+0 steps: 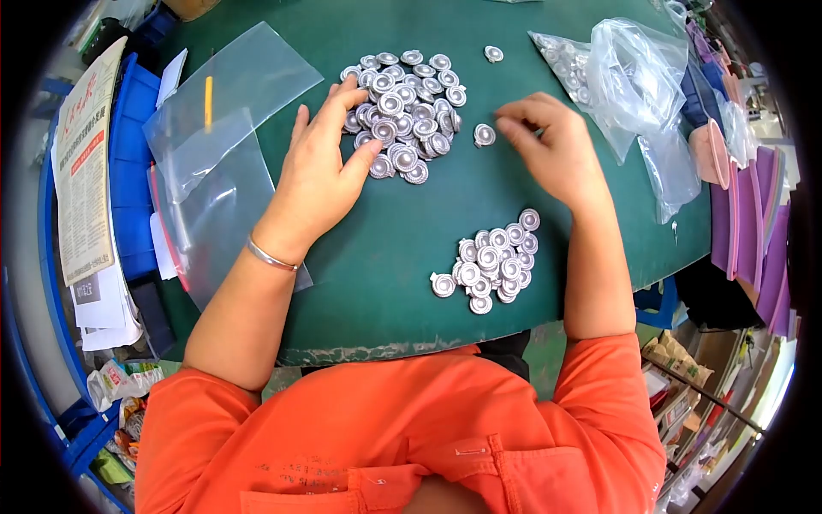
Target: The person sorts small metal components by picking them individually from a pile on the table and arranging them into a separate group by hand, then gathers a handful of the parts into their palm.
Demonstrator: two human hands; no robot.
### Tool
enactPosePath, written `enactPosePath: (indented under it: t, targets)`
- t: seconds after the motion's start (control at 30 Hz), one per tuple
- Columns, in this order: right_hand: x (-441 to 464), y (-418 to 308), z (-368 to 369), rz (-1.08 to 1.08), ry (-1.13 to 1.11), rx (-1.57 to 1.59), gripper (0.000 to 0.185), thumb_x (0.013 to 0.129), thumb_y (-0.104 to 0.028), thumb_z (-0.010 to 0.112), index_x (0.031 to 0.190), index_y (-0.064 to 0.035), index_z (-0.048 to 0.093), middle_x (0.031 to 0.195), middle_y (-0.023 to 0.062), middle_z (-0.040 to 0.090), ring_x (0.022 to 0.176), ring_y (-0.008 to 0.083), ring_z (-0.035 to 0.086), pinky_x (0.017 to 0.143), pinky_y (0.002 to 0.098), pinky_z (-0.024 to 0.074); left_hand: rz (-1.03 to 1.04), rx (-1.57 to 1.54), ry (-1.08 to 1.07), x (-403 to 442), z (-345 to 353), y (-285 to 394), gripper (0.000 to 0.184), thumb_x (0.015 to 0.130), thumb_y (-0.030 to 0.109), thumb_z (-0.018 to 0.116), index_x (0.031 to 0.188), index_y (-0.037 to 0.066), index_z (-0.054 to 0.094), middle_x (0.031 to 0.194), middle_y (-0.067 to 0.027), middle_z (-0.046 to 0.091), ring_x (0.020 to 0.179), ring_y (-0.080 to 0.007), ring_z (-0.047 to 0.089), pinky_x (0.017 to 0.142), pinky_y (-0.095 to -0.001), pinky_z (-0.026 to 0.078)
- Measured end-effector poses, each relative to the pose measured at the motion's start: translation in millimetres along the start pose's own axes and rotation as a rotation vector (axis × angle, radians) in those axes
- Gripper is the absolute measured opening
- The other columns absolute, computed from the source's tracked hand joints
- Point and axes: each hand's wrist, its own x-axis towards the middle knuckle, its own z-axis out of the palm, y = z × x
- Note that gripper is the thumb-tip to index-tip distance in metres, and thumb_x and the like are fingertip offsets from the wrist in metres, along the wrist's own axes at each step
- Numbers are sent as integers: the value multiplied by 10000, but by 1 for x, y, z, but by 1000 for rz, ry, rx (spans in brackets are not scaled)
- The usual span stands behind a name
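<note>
My left hand (324, 163) lies with its fingers spread against the left side of a large pile of round silver metal parts (422, 126). To the right of that pile, my right hand (552, 146) hovers with curled fingers, its thumb and forefinger near a single loose part (484, 135). Whether anything sits inside those curled fingers is hidden. Closer to my body is a smaller pile of the same parts (488, 258). Another lone part (493, 54) rests farther back on the green table (385, 283).
Clear plastic sheets (223, 163) with a yellow stick (208, 104) cover the table's left side. A clear bag of parts (569, 68) and crumpled plastic (638, 77) lie at the right. Blue trays (133, 163) and a newspaper (86, 171) stand at the left edge, purple sheets (753, 223) at the right.
</note>
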Motion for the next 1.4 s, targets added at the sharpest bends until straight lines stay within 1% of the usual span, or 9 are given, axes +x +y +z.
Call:
enactPosePath:
  t: [0.13, 0.2, 0.47, 0.63, 0.77, 0.83, 0.97, 1.17, 1.4]
  targets:
    - [2, 5, -8, 51, 38, 31, 140, 838, -45, 646, 966, -9, 689, 840, 120, 611, 741, 280, 616, 696, 347, 504, 28, 39, -2, 0, 0, -2, 454, 862, 113, 636, 1278, 64, 462, 1452, -204, 429, 1376, -350, 378, 1136, -559, 200]
    - [2, 2, -2, -112, -38, 35, 157, 817, -26, 671, 973, -12, 679, 876, 116, 605, 749, 272, 610, 692, 343, 503, 25, 42, 38, 0, 1, -1, 456, 853, 94, 648, 1279, 35, 496, 1415, -188, 483, 1318, -321, 455, 1091, -378, 352]
    - [-3, 7, -22, -119, -457, 166, 133, 755, -1, 717, 880, -9, 671, 845, 111, 637, 751, 259, 627, 664, 340, 503, 42, 45, 44, 0, 1, -2, 453, 856, 101, 647, 1278, 30, 497, 1418, -177, 485, 1319, -315, 452, 1089, -375, 352]
    - [-2, -2, -16, -121, -205, 89, 119, 777, 2, 692, 893, -9, 669, 808, 117, 621, 715, 272, 610, 646, 351, 489, 43, 56, 44, 0, 1, -3, 451, 857, 108, 645, 1276, 28, 499, 1420, -172, 486, 1315, -318, 455, 1082, -367, 359]
    - [-1, -8, -24, -154, -478, 199, 140, 760, -8, 711, 895, -8, 673, 803, 115, 626, 719, 268, 615, 645, 347, 489, 30, 40, 16, 0, 1, -2, 458, 859, 121, 642, 1280, 47, 475, 1437, -187, 457, 1348, -339, 413, 1126, -484, 254]
    - [-2, -7, -34, -216, -851, 445, 153, 755, -14, 720, 904, -5, 684, 833, 117, 649, 734, 259, 626, 661, 338, 496, 27, 48, -8, 0, 0, -2, 468, 862, 134, 640, 1284, 53, 454, 1446, -210, 432, 1373, -364, 371, 1137, -561, 198]
    - [-7, -42, 5, -460, -205, 204, 255, 774, 59, 629, 1011, -19, 681, 1047, 117, 637, 950, 303, 596, 814, 359, 496, 24, 70, 7, 0, 1, -3, 476, 865, 148, 646, 1285, 43, 450, 1440, -221, 432, 1373, -372, 366, 1133, -561, 208]
    - [0, -28, 2, -366, -388, 164, 342, 708, 113, 567, 990, -37, 689, 1050, 91, 644, 1024, 308, 567, 900, 362, 474, 22, 58, 2, -1, 1, -2, 478, 863, 144, 652, 1284, 41, 451, 1438, -222, 434, 1374, -374, 363, 1132, -556, 216]
    - [-1, -4, -6, -229, -235, 126, 313, 719, 162, 532, 950, -1, 667, 978, 128, 614, 896, 311, 618, 756, 358, 506, 28, 39, 5, 0, 1, -2, 455, 863, 121, 643, 1275, 62, 461, 1434, -206, 449, 1370, -358, 380, 1140, -550, 203]
